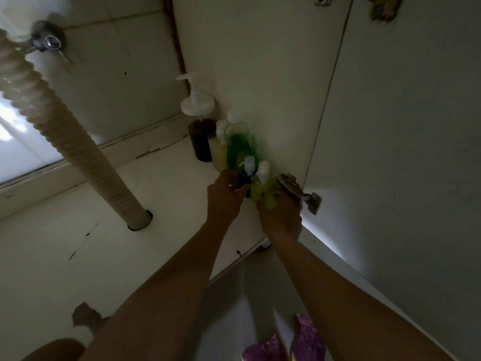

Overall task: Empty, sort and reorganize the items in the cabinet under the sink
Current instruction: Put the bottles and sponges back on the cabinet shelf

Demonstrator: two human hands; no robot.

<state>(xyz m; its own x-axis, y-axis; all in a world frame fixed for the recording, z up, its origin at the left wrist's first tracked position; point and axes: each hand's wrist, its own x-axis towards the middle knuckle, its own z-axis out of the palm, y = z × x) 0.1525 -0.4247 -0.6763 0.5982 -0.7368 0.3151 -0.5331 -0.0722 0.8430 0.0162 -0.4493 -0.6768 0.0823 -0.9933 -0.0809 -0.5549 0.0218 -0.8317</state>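
Inside the dim cabinet a row of bottles stands along the right wall. At the back is a dark pump bottle (201, 136) with a white pump head, then a pale bottle (217, 152) and a green dish-soap bottle (239, 144). My left hand (225, 196) grips a small dark bottle (247, 178) with a white cap. Right beside it, my right hand (281, 217) holds a yellow-green bottle (263, 188) with a white cap, low against the wall. Both bottles' lower parts are hidden by my fingers.
A ribbed beige drain hose (65, 142) runs down through a hole in the white cabinet floor (104, 243). A metal door hinge (299, 191) sits just right of my right hand. The open cabinet door (403, 152) fills the right side. Purple fabric (299, 342) lies below.
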